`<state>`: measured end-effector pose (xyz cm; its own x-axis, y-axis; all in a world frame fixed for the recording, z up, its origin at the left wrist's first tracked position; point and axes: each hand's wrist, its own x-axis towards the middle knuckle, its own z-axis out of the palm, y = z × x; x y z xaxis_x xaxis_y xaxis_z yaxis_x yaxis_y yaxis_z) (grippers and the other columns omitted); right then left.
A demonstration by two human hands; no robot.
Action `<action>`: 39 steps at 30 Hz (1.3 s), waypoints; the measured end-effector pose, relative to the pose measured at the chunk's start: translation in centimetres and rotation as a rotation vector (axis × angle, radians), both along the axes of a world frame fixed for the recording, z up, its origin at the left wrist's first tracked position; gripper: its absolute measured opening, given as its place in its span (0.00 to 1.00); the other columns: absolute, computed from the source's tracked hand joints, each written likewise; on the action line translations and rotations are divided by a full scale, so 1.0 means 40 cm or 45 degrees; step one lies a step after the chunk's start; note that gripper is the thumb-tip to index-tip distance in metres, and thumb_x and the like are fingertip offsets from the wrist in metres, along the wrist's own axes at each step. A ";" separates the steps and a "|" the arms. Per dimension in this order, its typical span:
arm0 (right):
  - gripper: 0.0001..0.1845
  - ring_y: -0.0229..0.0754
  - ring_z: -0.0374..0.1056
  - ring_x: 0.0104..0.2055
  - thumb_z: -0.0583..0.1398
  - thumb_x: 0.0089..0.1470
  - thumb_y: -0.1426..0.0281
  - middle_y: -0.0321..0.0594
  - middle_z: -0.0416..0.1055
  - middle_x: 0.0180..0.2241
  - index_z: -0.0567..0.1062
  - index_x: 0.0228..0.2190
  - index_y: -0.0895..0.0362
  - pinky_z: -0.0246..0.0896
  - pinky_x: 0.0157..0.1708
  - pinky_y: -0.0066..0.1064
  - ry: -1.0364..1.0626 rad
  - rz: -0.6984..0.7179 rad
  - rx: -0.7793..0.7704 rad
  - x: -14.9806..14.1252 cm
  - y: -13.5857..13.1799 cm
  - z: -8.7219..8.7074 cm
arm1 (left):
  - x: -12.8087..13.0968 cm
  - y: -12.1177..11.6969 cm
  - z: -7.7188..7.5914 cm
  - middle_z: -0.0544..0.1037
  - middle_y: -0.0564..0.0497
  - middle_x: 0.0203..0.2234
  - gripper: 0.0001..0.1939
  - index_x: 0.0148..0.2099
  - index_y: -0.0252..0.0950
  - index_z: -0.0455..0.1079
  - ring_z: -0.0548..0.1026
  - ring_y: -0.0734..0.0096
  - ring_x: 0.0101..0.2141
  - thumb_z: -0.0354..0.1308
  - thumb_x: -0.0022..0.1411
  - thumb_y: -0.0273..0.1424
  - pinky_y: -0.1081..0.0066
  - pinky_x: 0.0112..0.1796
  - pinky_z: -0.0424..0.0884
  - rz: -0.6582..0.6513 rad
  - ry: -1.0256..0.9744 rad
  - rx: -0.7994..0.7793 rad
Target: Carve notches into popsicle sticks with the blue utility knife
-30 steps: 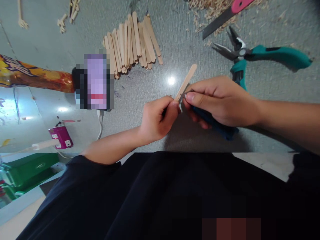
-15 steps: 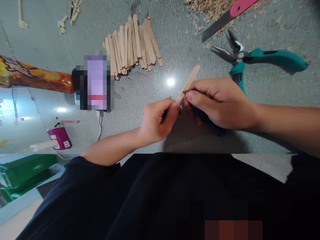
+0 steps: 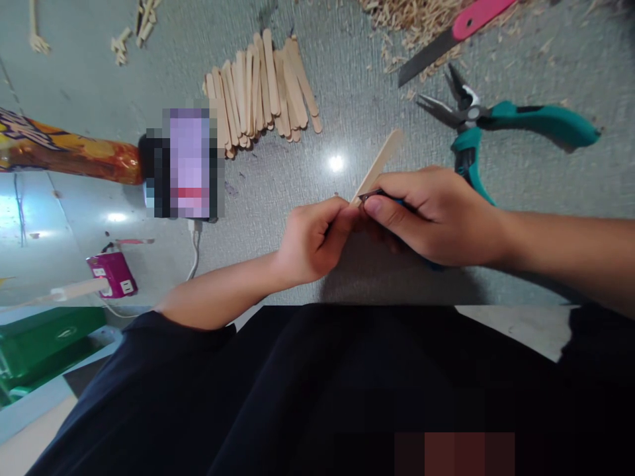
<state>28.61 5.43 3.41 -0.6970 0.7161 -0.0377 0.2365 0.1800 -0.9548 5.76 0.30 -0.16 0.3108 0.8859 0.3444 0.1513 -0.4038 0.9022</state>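
Observation:
My left hand (image 3: 315, 241) pinches the lower end of a pale wooden craft stick (image 3: 380, 162) between thumb and fingers. The stick slants up to the right, its rounded far end free above the table. My right hand (image 3: 434, 215) is wrapped round a pair of cutting pliers (image 3: 370, 196); their dark jaw lies at the stick beside my left fingertips. Most of their dark blue handles is hidden under my palm. Both hands are close together over the table's near edge.
Several craft sticks (image 3: 258, 89) lie in a row beyond my hands. Teal-handled long-nose pliers (image 3: 471, 116), a pink-handled saw blade (image 3: 431, 59) and wood shavings (image 3: 417, 23) are at the right. A phone (image 3: 188, 158), a bottle (image 3: 74, 149) and a purple power adapter (image 3: 113, 274) are left.
The cutting pliers have come down along the stick towards my left fingertips, and their jaws look closer together. My right hand has turned slightly and moved a little lower.

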 end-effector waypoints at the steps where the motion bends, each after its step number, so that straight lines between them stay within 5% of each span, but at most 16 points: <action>1: 0.19 0.37 0.68 0.23 0.59 0.80 0.71 0.29 0.73 0.21 0.71 0.31 0.50 0.59 0.31 0.36 0.018 0.015 -0.004 0.000 0.001 -0.001 | 0.000 0.000 0.001 0.84 0.54 0.28 0.16 0.39 0.36 0.75 0.80 0.81 0.26 0.62 0.86 0.28 0.80 0.29 0.70 -0.011 -0.005 -0.014; 9: 0.19 0.35 0.71 0.22 0.60 0.81 0.70 0.29 0.75 0.22 0.74 0.32 0.51 0.62 0.28 0.33 0.123 0.072 -0.083 0.006 0.005 -0.015 | 0.000 0.001 0.007 0.77 0.57 0.24 0.19 0.38 0.35 0.75 0.72 0.83 0.22 0.63 0.87 0.34 0.80 0.27 0.66 -0.092 -0.074 -0.141; 17: 0.21 0.35 0.70 0.20 0.60 0.81 0.70 0.30 0.76 0.23 0.73 0.31 0.51 0.61 0.23 0.33 0.145 0.053 -0.174 0.010 0.005 -0.015 | 0.003 0.004 0.009 0.80 0.55 0.25 0.19 0.38 0.35 0.77 0.76 0.82 0.24 0.63 0.88 0.33 0.80 0.29 0.69 -0.055 -0.093 -0.092; 27: 0.20 0.39 0.66 0.26 0.60 0.79 0.69 0.33 0.73 0.25 0.73 0.30 0.50 0.58 0.31 0.39 -0.052 -0.015 0.097 0.012 0.002 -0.012 | 0.008 0.007 0.010 0.83 0.54 0.26 0.20 0.37 0.34 0.80 0.76 0.83 0.23 0.62 0.88 0.32 0.80 0.27 0.67 0.006 -0.029 -0.070; 39: 0.18 0.41 0.60 0.25 0.59 0.80 0.67 0.31 0.66 0.24 0.70 0.32 0.49 0.53 0.33 0.41 -0.141 -0.042 0.178 0.013 0.002 -0.013 | 0.004 0.002 -0.004 0.80 0.56 0.25 0.17 0.38 0.34 0.79 0.74 0.83 0.23 0.67 0.85 0.32 0.79 0.27 0.65 0.025 -0.008 -0.063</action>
<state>29.11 5.51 2.88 -0.6699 0.7424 -0.0110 0.3468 0.2997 -0.8888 5.93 0.38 -0.31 0.2910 0.9078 0.3020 0.1532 -0.3558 0.9219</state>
